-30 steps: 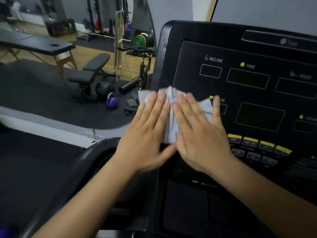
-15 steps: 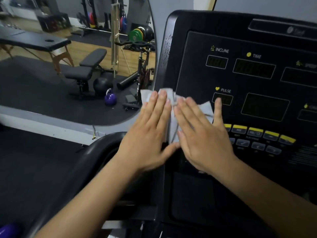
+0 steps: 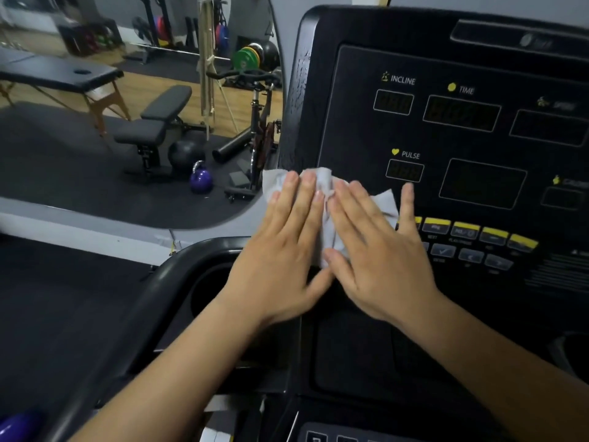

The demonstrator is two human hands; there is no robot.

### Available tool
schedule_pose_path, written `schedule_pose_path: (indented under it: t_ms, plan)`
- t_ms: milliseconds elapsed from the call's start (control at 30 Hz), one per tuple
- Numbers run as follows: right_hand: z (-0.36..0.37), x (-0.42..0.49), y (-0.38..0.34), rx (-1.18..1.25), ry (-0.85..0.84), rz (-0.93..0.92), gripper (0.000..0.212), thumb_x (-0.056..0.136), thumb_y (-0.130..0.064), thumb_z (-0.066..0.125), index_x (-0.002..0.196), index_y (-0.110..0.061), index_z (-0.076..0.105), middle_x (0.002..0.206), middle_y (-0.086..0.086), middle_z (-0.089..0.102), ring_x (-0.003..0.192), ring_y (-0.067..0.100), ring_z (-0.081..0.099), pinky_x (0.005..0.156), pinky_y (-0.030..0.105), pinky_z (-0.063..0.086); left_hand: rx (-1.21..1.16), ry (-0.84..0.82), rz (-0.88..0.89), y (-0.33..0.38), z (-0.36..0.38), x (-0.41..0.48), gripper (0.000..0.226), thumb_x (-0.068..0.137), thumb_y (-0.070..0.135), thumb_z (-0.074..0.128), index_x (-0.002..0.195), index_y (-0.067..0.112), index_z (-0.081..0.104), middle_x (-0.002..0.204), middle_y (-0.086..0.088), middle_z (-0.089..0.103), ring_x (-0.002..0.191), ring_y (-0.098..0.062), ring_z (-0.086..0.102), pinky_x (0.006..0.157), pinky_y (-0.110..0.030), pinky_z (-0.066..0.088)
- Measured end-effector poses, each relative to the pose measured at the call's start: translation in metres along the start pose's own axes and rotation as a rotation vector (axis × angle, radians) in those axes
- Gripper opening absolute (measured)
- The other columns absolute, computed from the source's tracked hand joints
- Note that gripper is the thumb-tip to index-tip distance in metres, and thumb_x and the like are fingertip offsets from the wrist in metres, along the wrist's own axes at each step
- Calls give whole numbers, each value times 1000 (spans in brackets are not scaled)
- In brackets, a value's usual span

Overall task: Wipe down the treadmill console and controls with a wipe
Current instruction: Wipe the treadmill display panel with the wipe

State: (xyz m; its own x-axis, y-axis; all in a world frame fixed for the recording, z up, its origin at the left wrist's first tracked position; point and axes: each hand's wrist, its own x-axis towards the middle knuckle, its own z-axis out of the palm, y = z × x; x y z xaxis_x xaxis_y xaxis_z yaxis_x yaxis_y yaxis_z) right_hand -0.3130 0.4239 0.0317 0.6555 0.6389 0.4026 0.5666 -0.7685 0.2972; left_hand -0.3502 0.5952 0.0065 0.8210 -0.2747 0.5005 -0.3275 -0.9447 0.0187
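Forearms come in from the bottom of the view, both palms flat: our left hand (image 3: 280,250) and right hand (image 3: 379,253) lie side by side, thumbs nearly touching, fingers spread and not curled, pressing the crumpled pale grey wipe (image 3: 328,218) against the black treadmill console (image 3: 350,129). Nothing is gripped; the wipe is pinned under the palms at the console's lower left, below the PULSE readout (image 3: 404,171), one corner overhanging the left edge. For this step we judge even pressure and overlapping passes work best, wipe kept bunched under the palms so it doesn't fold away. Left is tight: the console's glossy left rim (image 3: 299,100), streaked with what look like droplets, sits just beside the left fingertips (image 3: 307,177), with the curved black handrail (image 3: 178,266) below. Open room lies right and up. The row of yellow-capped buttons (image 3: 478,232) touches the right index finger, so we'd go lightly there; displays look dark, but we can't tell if the keys are live. Beyond, INCLINE and TIME windows (image 3: 459,111) look untouched.
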Motion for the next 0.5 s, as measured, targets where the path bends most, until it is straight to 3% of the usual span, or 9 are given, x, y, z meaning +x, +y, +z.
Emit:
schedule_pose_path:
  t_ms: [233, 400, 500]
  plan:
    - [16, -54, -1, 31, -60, -97, 69, 97, -55, 27, 149, -9, 30, 158, 7, 23, 148, 18, 15, 114, 66, 6, -13, -72, 46, 29, 21, -39, 88, 95, 55, 39, 153, -3, 8, 163, -21, -2, 151, -33, -6, 122, -48, 9]
    - [0, -21, 36, -9, 16, 74, 68, 99, -51, 26, 150, -7, 27, 160, 9, 20, 149, 20, 13, 114, 66, 3, 7, -35, 21, 34, 9, 13, 93, 94, 59, 39, 153, -4, 4, 162, -23, -7, 150, -34, -11, 123, -50, 5]
    - [10, -48, 37, 14, 25, 55, 69, 98, -51, 27, 150, -6, 27, 160, 10, 18, 149, 21, 11, 115, 65, 5, 4, -60, 47, 51, 18, 5, 93, 93, 58, 40, 153, -5, 6, 161, -25, -5, 150, -36, -10, 121, -54, 10]
